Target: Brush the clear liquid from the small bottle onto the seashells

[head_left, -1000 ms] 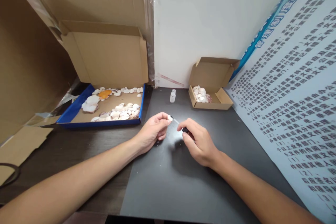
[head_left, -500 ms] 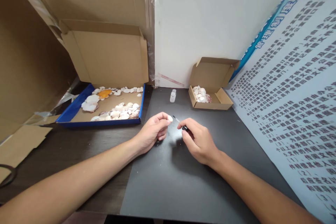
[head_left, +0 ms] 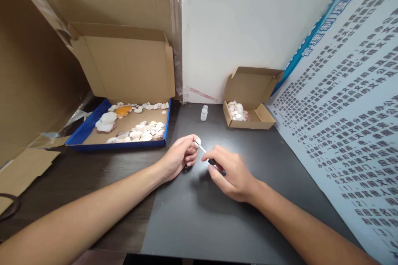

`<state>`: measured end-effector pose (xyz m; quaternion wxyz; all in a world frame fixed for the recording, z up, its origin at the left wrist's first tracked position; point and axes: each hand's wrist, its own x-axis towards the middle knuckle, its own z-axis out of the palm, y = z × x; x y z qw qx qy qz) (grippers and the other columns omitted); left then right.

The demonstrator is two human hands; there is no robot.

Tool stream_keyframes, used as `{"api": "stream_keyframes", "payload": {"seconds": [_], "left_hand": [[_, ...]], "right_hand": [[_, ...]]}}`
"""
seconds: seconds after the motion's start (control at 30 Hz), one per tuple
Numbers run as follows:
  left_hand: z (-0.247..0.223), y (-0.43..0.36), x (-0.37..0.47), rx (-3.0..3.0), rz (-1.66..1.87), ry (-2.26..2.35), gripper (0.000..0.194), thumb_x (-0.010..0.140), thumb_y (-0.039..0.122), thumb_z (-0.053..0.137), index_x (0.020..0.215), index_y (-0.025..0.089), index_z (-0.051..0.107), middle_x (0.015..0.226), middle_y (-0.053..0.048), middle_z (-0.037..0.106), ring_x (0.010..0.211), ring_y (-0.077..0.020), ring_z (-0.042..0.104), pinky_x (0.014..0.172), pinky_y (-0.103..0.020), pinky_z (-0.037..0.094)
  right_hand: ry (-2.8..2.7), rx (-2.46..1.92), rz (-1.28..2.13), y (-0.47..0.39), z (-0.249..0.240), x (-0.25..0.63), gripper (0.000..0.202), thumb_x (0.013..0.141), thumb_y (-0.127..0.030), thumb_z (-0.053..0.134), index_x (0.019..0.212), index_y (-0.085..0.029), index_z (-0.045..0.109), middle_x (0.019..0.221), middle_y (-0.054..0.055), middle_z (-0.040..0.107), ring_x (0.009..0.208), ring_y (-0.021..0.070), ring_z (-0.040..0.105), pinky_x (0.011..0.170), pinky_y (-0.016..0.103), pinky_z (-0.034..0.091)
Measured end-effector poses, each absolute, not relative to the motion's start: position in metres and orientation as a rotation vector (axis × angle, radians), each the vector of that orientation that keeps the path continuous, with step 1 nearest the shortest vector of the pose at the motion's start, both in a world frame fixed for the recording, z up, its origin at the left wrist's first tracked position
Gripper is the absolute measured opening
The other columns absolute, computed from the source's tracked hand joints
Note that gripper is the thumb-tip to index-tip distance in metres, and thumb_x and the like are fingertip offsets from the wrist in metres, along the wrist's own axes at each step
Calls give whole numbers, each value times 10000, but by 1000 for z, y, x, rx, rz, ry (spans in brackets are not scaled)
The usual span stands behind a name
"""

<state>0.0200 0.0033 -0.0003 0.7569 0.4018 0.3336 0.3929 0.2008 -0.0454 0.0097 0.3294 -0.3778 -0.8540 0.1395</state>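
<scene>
A small, rounded white seashell (head_left: 198, 143) is pinched btwn thumb & fingers of the L hand (head_left: 178, 158), out at its fingertips on the side facing the R hand (head_left: 231, 174). In the latter, a slim brush applicator w/ black cap & thin pale stem (head_left: 211, 161) is gripped by the cap, its tip angled away & leftward, at the shell; whether it's touching can't be told for sure. The hands are held apart, w/ only the stem spanning the gap, over a dark grey, smooth surface (head_left: 192, 219). Beyond the gap, a small, clear bottle w/ whitish label (head_left: 204, 113) is stood upright. Ahead & left of the L hand, assorted pale shells (head_left: 146, 132), plus a flat orange shell (head_left: 123, 110), are held in a blue-sided open cardboard box (head_left: 118, 147). Ahead & right of the R hand, more white shells (head_left: 236, 112) are heaped in the L part of a smaller open brown cardboard box (head_left: 253, 125).
</scene>
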Motion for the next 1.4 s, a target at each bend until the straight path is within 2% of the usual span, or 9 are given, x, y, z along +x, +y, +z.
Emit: {"api": "stream_keyframes", "payload": {"seconds": [0.23,0.73,1.03,1.17,1.4], "left_hand": [[-1,3,21,911,827,728,135,736,224,587,758,202,455,527,105,267,413,-52,218,412,-169,206],[-8,2,21,1153,847,734,183,799,325,593,783,218,445,490,115,295,415,-61,217,421,-182,212],[-8,-1,20,1339,850,710,195,855,360,574,800,209,463,566,89,362,447,-63,243,441,-216,204],[-5,-3,20,1410,848,742,213,893,373,536,790,207,449,578,89,329,466,-70,224,458,-228,179],[-1,-5,20,1510,869,784,134,830,253,562,785,192,451,668,60,378,569,-87,269,516,-229,220]], "right_hand": [[-2108,-1087,352,-44,11,202,161,903,-178,441,911,-184,602,705,-14,581,526,107,466,554,250,367],[-2146,-984,355,-44,14,202,149,886,-184,445,866,-195,592,701,-11,583,532,113,462,544,248,370],[-2146,-920,350,-45,14,203,143,876,-175,439,836,-197,575,676,-14,560,519,113,443,530,249,354],[-2071,-971,313,-44,15,203,146,874,-166,440,827,-197,575,670,-15,552,519,114,441,539,253,356],[-2107,-925,338,-45,15,203,153,867,-156,431,792,-198,558,649,-20,539,511,112,420,526,255,342]]}}
